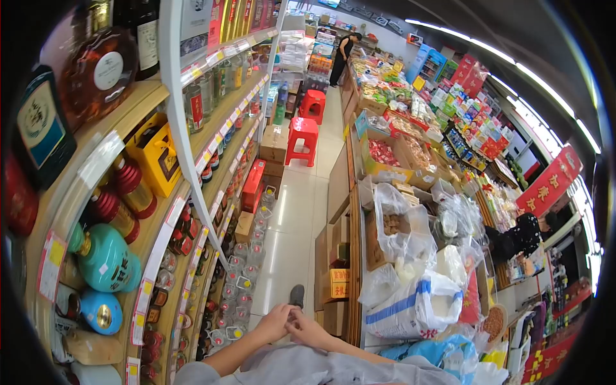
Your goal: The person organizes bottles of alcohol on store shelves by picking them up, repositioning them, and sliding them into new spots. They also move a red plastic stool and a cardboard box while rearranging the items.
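Observation:
My left hand (274, 324) and my right hand (310, 328) meet low in front of my body, over the aisle floor. Their fingers are curled and touch each other at the tips. Whether anything small sits between them is hidden. Just beyond them a dark shoe (297, 295) shows on the pale tiles. Nearest on the left are large clear bottles (236, 314) with red and white caps, standing on the floor along the shelf. To the right of my hands is a wooden display counter (355, 276) with cartons beneath it.
Liquor shelves (183, 212) with bottles line the left. Red stools (301, 141) stand farther up the tiled aisle (289, 231). A white sack with blue stripes (410, 308) and plastic bags rest on the right. A person (343, 58) in dark clothes stands at the far end.

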